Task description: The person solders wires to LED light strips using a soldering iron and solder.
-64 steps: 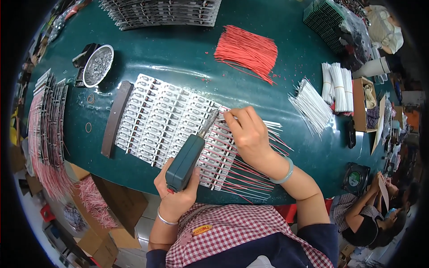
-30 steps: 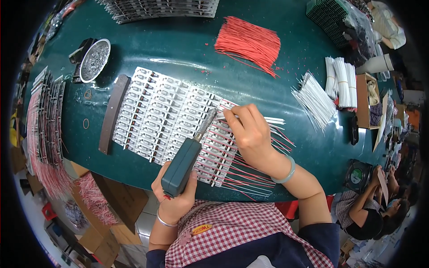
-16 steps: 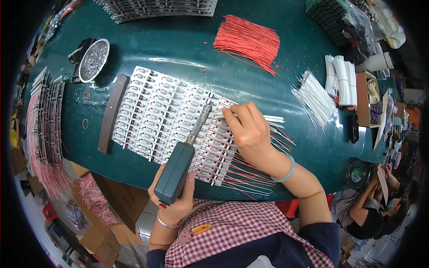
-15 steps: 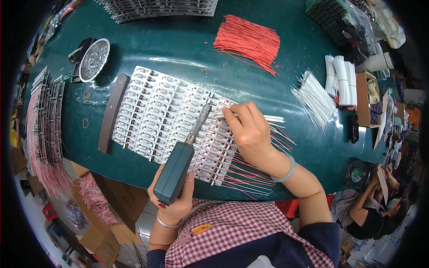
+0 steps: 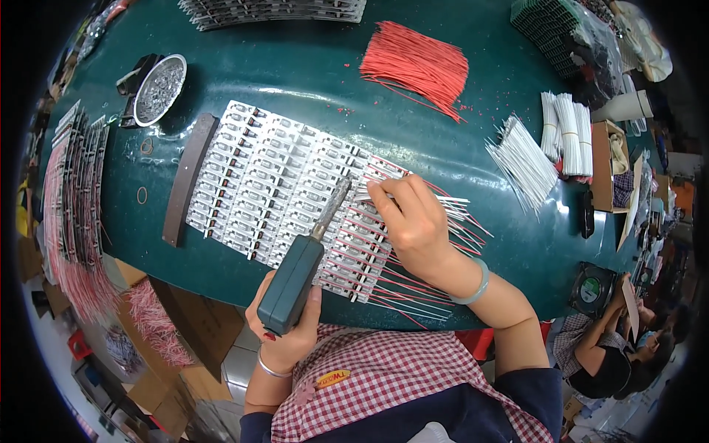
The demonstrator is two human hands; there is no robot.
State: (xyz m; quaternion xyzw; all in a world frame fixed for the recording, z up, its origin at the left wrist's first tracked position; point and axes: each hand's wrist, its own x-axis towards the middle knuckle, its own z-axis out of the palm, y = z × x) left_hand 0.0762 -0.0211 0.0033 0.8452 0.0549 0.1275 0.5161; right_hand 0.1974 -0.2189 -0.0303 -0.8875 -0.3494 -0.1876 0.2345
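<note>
My left hand is wrapped round the green handle of a soldering gun. The gun's tip points away from me and rests over the right-hand column of a white circuit board panel packed with rows of small parts. Just right of that tip, my right hand pinches a few white wires at the panel's right edge. Their free ends stick out past the hand. Red and white wires trail from the rows closer to me. My right fingertips partly hide the spot where wire and board meet.
A dark bar lies along the panel's left edge. Farther off are a metal bowl, a pile of red wires and loose white wires. Wired boards stand at left; a small fan sits at right, near another person.
The soldering tip and my right hand have shifted slightly toward me along the panel's right column. Both hands keep their hold. The whole view has moved a little.
</note>
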